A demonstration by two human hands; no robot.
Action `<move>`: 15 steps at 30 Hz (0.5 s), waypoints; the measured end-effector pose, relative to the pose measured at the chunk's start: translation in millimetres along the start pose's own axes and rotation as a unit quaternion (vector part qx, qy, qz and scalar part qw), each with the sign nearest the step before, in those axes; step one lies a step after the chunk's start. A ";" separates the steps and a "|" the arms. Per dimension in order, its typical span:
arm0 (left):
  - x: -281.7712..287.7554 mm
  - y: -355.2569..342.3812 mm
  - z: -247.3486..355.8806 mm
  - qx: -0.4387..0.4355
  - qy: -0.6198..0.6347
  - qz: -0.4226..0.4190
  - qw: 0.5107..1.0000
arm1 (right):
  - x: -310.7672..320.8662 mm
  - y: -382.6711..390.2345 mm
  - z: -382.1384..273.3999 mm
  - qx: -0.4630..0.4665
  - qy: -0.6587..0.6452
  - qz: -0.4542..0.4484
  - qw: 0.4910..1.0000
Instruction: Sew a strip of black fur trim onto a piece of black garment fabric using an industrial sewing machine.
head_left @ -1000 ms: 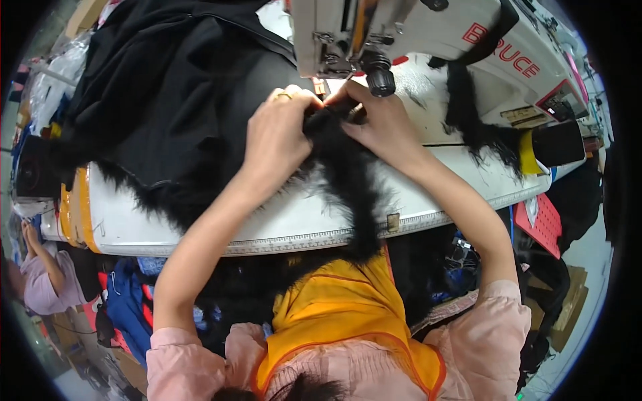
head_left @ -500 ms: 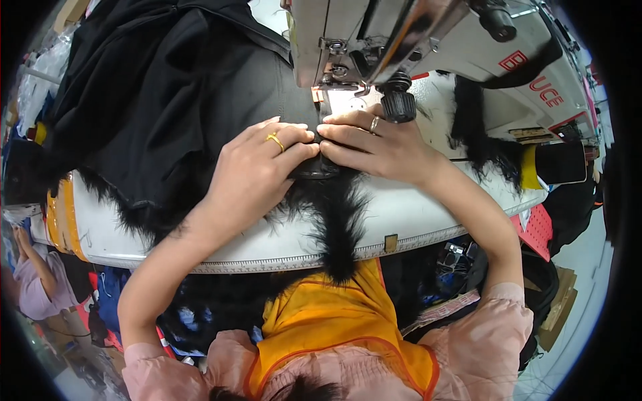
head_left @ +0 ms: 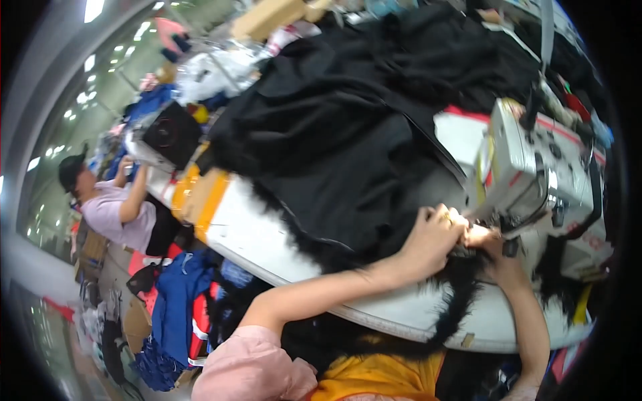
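A black garment point(head_left: 328, 140) with a shaggy fur trim point(head_left: 458, 304) lies spread across the white sewing table, part of it leading up to the sewing machine point(head_left: 535, 174). My left hand point(head_left: 431, 244) is at the needle area, fingers bent and pressed together on the garment's edge. Close against it, my right hand point(head_left: 495, 250) also grips the edge, its fingertips brightly lit under the machine head and partly hidden by it. Blur hides the exact fold between the fingertips. The fur strip dangles below my hands over the table's front edge.
The white table point(head_left: 247, 234) has a curved front edge with a measuring tape along it. Orange tape point(head_left: 210, 204) wraps its left end. Further left, a co-worker in a lilac top point(head_left: 117, 210) works near a dark machine point(head_left: 172, 134). Blue clothing point(head_left: 177, 301) hangs below.
My view has swung left, bringing the co-worker and more of the garment into sight. Both hands remain together by the needle; the left fingers look more bent than before.
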State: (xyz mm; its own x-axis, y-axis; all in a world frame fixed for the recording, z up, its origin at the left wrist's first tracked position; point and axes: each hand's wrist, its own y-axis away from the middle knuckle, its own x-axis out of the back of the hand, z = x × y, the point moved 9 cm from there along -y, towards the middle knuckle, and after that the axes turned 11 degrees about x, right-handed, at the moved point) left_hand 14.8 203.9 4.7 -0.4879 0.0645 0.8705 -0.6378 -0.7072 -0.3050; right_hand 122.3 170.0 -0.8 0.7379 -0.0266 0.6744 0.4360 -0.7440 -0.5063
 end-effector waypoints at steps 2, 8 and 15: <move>8.2 9.3 9.6 -0.063 -0.094 0.012 0.993 | 8.3 -1.9 -15.2 0.025 0.085 -0.021 0.996; 15.6 45.0 25.3 -0.308 -0.189 0.085 0.928 | -9.0 -0.3 -41.0 0.174 0.341 -0.039 0.923; 4.2 16.3 8.5 -0.203 -0.113 0.019 0.972 | -7.8 13.3 -29.3 0.149 0.395 -0.052 0.905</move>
State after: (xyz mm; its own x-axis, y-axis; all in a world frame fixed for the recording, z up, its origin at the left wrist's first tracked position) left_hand 7.4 186.6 6.6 -0.4013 -0.1447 0.9044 -0.8274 -0.3662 -0.4258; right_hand 107.2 140.8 2.9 0.1374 -0.5228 0.8413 0.6883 -0.5604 -0.4607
